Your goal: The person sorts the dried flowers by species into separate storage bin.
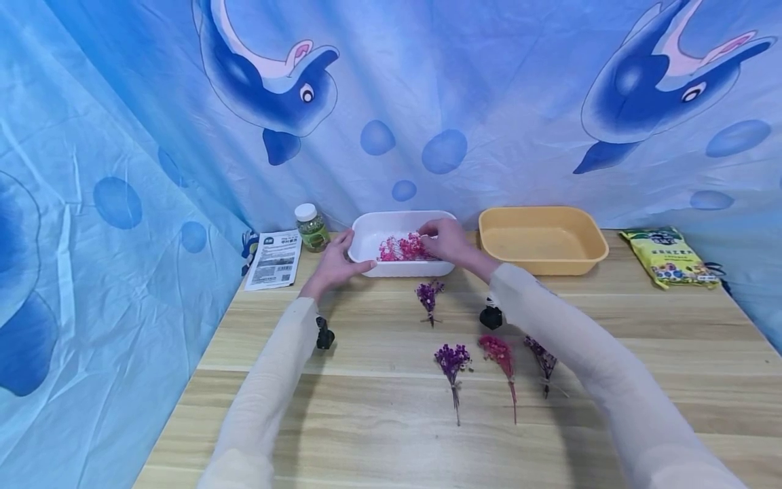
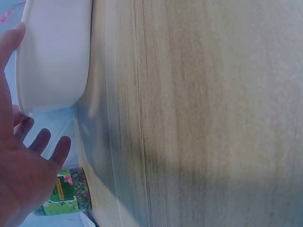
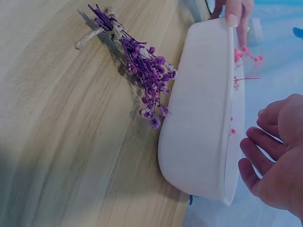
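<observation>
A white plastic basin (image 1: 403, 269) stands near the back of the table with loose pink-red dried flowers (image 1: 400, 248) in it. My left hand (image 1: 338, 261) grips its left end, thumb on the front rim; the other fingers spread beside the end in the left wrist view. Over the basin's right part, my right hand (image 1: 446, 241) reaches down by the flowers with loosely bent fingers. In the right wrist view these fingers (image 3: 258, 153) hang beyond the rim, and nothing shows between them. A tied purple bunch (image 3: 149, 80) lies just in front of the basin.
Nearer me lie a purple bunch (image 1: 453, 360), a pink-red bunch (image 1: 499, 353) and a dark purple bunch (image 1: 542, 356). A yellow basin (image 1: 544, 261) and a green-yellow packet (image 1: 668, 258) stand right. A green-labelled jar (image 1: 313, 231) and a printed sheet (image 1: 273, 261) are left.
</observation>
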`<act>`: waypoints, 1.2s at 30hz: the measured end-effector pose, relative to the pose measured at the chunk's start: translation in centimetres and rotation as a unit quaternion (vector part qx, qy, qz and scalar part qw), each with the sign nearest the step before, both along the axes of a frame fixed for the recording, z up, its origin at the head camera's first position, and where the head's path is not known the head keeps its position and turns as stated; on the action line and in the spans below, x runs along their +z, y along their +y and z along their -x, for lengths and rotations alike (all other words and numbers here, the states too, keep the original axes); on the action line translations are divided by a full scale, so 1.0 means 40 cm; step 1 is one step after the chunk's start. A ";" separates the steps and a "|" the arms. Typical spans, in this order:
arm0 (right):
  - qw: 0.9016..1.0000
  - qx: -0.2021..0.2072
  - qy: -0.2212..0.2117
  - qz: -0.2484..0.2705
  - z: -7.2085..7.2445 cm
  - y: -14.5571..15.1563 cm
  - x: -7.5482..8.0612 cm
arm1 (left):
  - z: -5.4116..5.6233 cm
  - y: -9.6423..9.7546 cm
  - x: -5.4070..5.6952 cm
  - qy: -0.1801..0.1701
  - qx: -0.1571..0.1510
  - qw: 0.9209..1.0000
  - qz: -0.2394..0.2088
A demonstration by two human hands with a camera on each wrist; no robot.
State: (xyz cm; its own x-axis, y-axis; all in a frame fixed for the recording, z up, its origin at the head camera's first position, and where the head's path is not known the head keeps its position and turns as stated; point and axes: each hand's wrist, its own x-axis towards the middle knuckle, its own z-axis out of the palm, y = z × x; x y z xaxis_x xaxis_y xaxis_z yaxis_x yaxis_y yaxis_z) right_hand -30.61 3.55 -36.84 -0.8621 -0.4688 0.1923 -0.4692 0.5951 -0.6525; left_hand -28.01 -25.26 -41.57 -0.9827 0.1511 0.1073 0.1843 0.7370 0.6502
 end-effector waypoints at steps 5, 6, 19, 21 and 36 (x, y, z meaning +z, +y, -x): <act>0.999 -0.013 -0.013 0.031 -0.036 0.059 0.009 | -0.003 0.004 -0.003 0.005 0.001 1.000 -0.005; 0.999 -0.015 -0.013 0.038 -0.046 0.073 0.009 | -0.003 0.004 -0.004 0.007 0.001 1.000 -0.007; 0.995 -0.035 -0.051 0.083 -0.255 0.251 -0.006 | -0.003 0.006 0.002 -0.006 0.002 1.000 -0.005; 0.995 -0.037 -0.045 0.084 -0.285 0.265 -0.013 | -0.003 0.005 0.002 -0.006 0.003 1.000 -0.004; 0.996 -0.077 -0.034 0.024 -0.492 0.318 -0.063 | -0.003 0.004 0.001 -0.004 -0.001 1.000 -0.002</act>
